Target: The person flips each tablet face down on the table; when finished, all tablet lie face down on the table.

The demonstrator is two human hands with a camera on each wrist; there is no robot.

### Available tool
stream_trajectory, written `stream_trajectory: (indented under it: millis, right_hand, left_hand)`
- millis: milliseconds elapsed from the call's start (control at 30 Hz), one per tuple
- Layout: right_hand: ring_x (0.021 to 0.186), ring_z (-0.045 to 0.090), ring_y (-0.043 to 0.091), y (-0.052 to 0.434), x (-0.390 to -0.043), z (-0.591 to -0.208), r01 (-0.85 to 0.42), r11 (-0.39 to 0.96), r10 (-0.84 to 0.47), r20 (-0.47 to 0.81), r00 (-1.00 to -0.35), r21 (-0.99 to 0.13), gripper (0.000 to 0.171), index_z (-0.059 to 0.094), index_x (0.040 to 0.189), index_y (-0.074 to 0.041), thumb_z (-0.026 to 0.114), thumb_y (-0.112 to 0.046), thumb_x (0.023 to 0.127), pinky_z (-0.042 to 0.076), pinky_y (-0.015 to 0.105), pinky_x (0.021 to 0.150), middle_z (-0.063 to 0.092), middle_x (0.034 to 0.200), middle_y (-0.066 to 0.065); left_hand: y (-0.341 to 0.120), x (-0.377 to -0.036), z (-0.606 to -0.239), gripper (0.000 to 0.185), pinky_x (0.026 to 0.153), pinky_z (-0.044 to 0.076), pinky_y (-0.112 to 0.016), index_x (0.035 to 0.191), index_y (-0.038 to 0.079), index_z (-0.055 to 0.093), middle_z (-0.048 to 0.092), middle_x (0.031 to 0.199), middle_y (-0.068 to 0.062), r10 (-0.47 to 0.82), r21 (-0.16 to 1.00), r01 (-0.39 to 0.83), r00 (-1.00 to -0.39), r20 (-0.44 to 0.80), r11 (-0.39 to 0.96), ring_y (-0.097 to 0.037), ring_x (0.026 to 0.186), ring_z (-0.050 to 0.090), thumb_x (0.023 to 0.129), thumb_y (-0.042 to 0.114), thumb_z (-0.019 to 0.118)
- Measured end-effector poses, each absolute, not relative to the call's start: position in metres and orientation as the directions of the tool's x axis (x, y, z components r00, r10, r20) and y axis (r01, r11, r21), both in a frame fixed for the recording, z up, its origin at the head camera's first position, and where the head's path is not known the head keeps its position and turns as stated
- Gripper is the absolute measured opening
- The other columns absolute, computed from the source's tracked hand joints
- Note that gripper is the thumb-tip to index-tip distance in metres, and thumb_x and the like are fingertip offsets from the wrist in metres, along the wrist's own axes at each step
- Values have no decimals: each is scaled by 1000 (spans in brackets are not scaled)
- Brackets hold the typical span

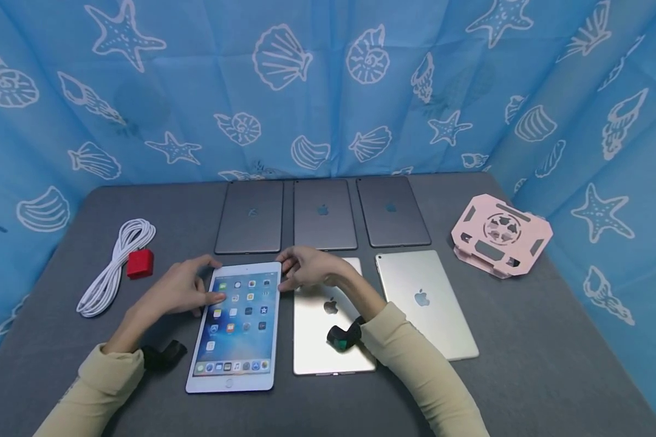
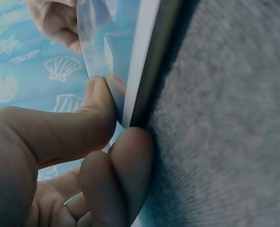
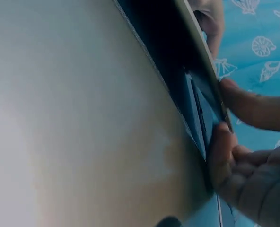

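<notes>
Fingers of both hands pinched a clear film at the lit tablet (image 1: 235, 325): left hand (image 1: 183, 290) at its left edge, right hand (image 1: 306, 268) at its top-right corner. Tablet lay front-centre on the desk (image 1: 525, 340). Step looked like film alignment; next needs even lowering.

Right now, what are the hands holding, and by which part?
Both hands, left and right, pinch the lit tablet by its far corners.

light: bright, even, soft from above
shadows: faint under the sleeves
head view: sharp, edges bend outward
wrist views: super close, blurry, dimmer
</notes>
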State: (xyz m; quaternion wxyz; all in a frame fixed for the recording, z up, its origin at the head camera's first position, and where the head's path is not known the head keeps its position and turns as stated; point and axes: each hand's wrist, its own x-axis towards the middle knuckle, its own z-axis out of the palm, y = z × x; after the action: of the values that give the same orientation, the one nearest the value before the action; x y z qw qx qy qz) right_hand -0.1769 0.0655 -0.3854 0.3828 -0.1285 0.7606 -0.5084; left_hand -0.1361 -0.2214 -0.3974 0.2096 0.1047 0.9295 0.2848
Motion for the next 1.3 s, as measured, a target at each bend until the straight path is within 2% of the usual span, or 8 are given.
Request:
stream_trajectory:
  millis: [167,333,600,833,967,1067,1200,1300]
  right_hand:
    - [94,69,19,69,-179,-386,308,330,-632,-451,-630,-892,65,39,148,5,61,21,89,59,33,92,64,119,21]
    - [87,72,14,71,-180,-388,334,269,-640,-427,-639,-903,67,38,150,2,65,15,91,60,35,90,70,115,18]
    - [87,75,12,73,-179,-391,311,143,-672,-323,-667,-939,67,38,150,4,67,12,90,59,36,94,73,117,22]
    - [83,74,8,71,-176,-391,260,84,-666,-248,-703,-962,63,40,146,7,66,15,89,59,39,95,76,93,-3]
    - [82,73,6,72,-175,-389,237,70,-658,-224,-720,-969,60,41,145,8,64,15,90,60,32,89,74,88,-9]
    - [84,72,6,73,-174,-386,220,63,-649,-207,-732,-974,57,43,144,7,64,12,91,59,30,88,74,92,-8]
    - [90,71,9,73,-172,-380,178,81,-634,-188,-750,-981,54,46,143,3,66,5,93,56,46,98,72,110,6]
    - [94,69,11,72,-171,-377,156,104,-627,-186,-757,-982,53,48,143,0,67,1,94,53,54,101,65,127,17]
  left_hand:
    - [-224,-135,-398,71,55,41,-29,147,3,46,60,63,0,310,593,64,-894,-323,803,-14,54,61,90,31,79]
    - [-225,-132,-399,73,54,41,-27,148,1,49,62,67,0,298,584,80,-911,-287,808,-14,59,59,88,28,81]
    - [-224,-130,-396,68,50,38,-22,145,-4,53,59,68,1,369,597,187,-908,-199,780,-11,59,53,88,20,81]
    - [-223,-131,-396,68,51,39,-22,147,-4,51,58,71,1,422,588,247,-888,-180,770,-8,59,52,89,20,79]
    - [-221,-132,-398,68,52,40,-21,148,-5,50,59,71,2,443,601,261,-879,-175,755,-7,58,53,90,19,78]
    - [-219,-133,-401,70,52,43,-21,150,-5,46,62,72,2,464,642,255,-868,-177,723,-8,58,56,92,18,77]
    - [-214,-134,-406,72,55,50,-22,153,-9,39,69,75,0,505,718,238,-844,-180,654,-9,60,65,93,13,74]
    - [-211,-135,-407,73,57,52,-22,153,-10,36,72,77,0,517,740,230,-836,-181,632,-9,62,68,93,11,73]
